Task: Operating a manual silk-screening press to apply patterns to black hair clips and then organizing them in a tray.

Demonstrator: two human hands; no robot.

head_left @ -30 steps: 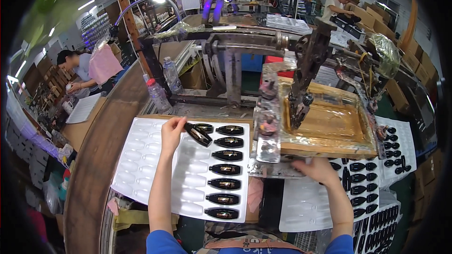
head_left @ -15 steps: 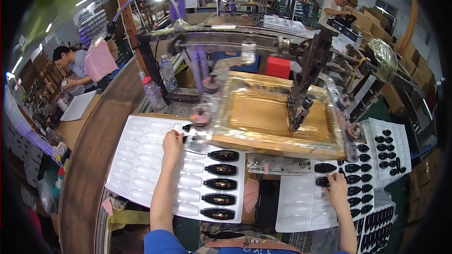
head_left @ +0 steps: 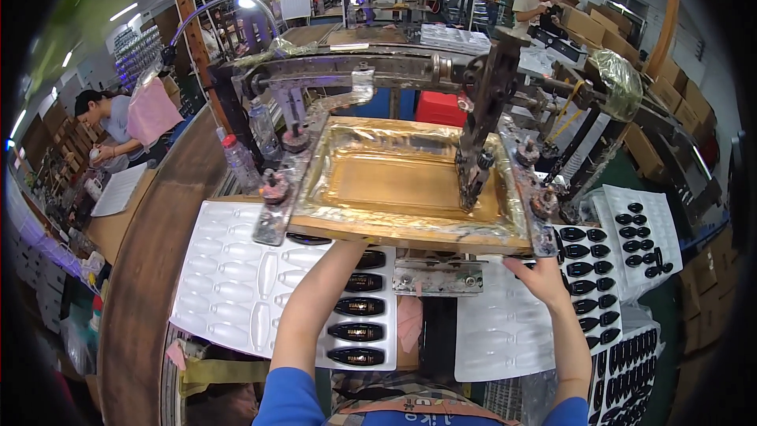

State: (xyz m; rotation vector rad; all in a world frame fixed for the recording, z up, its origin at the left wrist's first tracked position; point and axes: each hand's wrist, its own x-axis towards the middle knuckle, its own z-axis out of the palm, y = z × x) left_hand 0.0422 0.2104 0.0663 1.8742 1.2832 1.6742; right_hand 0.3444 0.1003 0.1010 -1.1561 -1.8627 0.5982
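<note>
My left hand [head_left: 352, 249] reaches beneath the front edge of a wooden screen-printing frame [head_left: 410, 230], so its fingers are hidden. At the frame's right front corner is my right hand [head_left: 542, 279], thumb stretched leftward and the other fingers mostly covered. Whatever either hand holds cannot be seen. Below the left forearm, glossy black bottle-shaped pieces [head_left: 356, 331] with gold print lie in a column in a white moulded tray [head_left: 311, 345]. Under the frame, a metal fixture [head_left: 438, 278] sits between the trays. The right-hand white tray [head_left: 497, 339] shows bare cavities beside my right forearm.
More black pieces [head_left: 581, 268] fill trays on the right. The press arm [head_left: 477, 134] and metal side bars [head_left: 272, 209] stand over the work area. Clear bottles [head_left: 240, 164] stand at the left. Two people work farther off, left and back right.
My left hand has left the left tray and gone under the frame. My right hand has moved up from a black piece in the right tray. The frame has shifted left.
</note>
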